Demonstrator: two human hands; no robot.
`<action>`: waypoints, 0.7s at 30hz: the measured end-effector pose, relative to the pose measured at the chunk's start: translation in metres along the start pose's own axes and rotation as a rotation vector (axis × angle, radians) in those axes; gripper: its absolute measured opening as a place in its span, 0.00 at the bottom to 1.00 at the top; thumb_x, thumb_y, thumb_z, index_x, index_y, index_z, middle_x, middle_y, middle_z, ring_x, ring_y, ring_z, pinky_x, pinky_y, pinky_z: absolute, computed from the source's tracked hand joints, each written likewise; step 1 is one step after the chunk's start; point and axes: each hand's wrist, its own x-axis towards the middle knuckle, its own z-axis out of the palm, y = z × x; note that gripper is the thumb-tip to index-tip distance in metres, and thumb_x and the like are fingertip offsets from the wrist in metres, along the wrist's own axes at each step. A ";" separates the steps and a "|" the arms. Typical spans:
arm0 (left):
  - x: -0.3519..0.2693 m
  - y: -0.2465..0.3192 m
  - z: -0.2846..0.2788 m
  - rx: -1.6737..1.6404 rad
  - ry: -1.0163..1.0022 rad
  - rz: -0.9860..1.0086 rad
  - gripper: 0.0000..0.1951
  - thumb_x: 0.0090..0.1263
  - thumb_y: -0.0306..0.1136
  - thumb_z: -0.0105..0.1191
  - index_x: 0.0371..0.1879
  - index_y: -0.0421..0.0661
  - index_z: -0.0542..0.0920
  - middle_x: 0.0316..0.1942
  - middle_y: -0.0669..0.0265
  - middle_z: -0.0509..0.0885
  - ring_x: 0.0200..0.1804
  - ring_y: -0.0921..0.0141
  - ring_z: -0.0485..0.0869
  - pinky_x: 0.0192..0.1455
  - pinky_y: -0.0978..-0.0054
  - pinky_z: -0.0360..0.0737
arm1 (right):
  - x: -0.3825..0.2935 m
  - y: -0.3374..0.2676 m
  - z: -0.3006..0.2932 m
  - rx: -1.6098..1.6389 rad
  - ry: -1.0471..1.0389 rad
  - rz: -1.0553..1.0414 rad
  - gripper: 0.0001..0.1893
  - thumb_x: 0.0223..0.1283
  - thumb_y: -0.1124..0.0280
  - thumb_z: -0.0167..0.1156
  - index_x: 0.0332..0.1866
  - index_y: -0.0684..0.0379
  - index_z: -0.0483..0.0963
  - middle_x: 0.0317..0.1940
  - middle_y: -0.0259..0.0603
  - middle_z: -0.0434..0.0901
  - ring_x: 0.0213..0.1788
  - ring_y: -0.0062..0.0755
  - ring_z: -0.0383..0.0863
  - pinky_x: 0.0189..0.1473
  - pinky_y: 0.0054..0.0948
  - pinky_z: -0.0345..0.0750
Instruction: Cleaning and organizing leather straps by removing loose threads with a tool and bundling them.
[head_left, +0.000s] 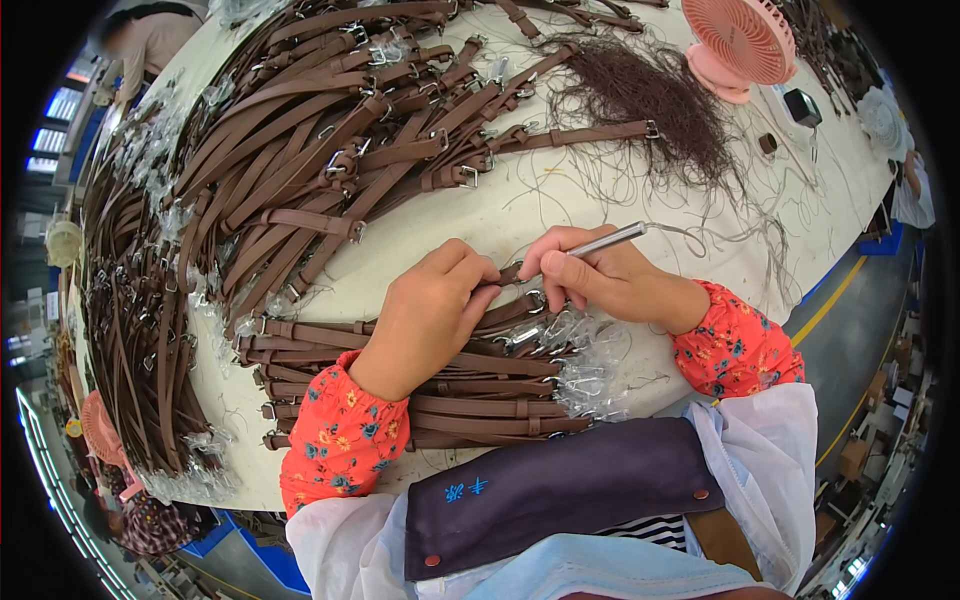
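Observation:
My left hand pinches the end of a brown strap, probably leather, between thumb and fingers. A corded, pen-shaped metal tool is in the grip of my right hand, whose fingertips are right by that strap end. The tool's tip is hidden behind the fingers. Below both hands lies a row of brown buckled straps, side by side, with metal snap hooks and clear plastic wrapping at their right ends.
A large heap of buckled straps covers the table's far left. Beyond my right hand are a tangle of dark thread, a pink fan and a small black box. Other people are around the table.

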 end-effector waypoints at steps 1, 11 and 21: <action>0.000 0.000 0.000 0.000 0.000 0.000 0.07 0.61 0.21 0.64 0.37 0.41 0.82 0.33 0.62 0.81 0.31 0.64 0.81 0.35 0.70 0.77 | 0.000 -0.001 0.000 0.000 0.000 0.000 0.22 0.79 0.52 0.46 0.51 0.61 0.77 0.25 0.34 0.80 0.25 0.14 0.72 0.29 0.18 0.70; 0.002 0.000 -0.001 -0.075 -0.043 -0.074 0.04 0.64 0.22 0.62 0.34 0.40 0.81 0.30 0.62 0.80 0.28 0.67 0.79 0.33 0.71 0.75 | 0.000 -0.006 0.000 -0.042 -0.015 0.010 0.22 0.79 0.51 0.46 0.51 0.61 0.77 0.24 0.34 0.80 0.24 0.15 0.72 0.29 0.19 0.70; 0.003 -0.001 -0.021 -0.222 -0.385 -0.108 0.05 0.64 0.24 0.64 0.35 0.40 0.81 0.30 0.63 0.80 0.27 0.70 0.77 0.31 0.73 0.74 | -0.001 -0.004 -0.001 -0.027 -0.006 0.000 0.22 0.79 0.52 0.46 0.51 0.61 0.77 0.24 0.34 0.80 0.24 0.15 0.72 0.29 0.19 0.70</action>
